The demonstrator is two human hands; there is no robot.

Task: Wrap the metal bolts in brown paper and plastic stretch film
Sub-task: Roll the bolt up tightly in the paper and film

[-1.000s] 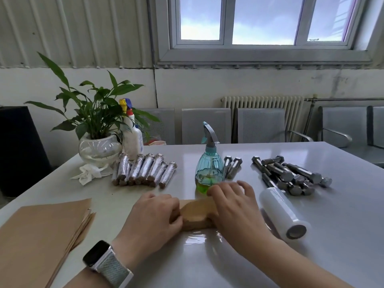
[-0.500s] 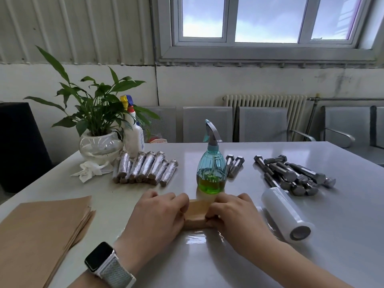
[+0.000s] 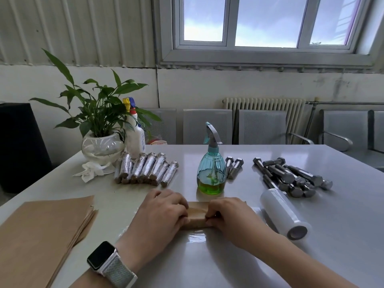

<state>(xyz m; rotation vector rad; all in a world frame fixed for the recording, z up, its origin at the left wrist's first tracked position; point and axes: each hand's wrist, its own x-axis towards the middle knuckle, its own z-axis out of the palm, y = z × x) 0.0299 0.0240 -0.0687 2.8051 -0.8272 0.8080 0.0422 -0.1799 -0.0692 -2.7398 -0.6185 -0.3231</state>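
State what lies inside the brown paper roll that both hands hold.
Nothing inside shows. The brown paper roll is closed round its contents, and the left hand and right hand cover both ends.

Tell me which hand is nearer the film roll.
Right. The right hand grips the paper bundle just left of the film roll; the left hand grips the bundle's far end, farther from the roll.

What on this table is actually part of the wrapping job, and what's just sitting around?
Part of the job:
- paper-wrapped bundle, gripped by left hand and right hand
- loose bolts
- stretch film roll
- brown paper stack
- finished wrapped bolts

Just lying about:
- teal spray bottle
- potted plant
- white spray bottle
- crumpled tissue
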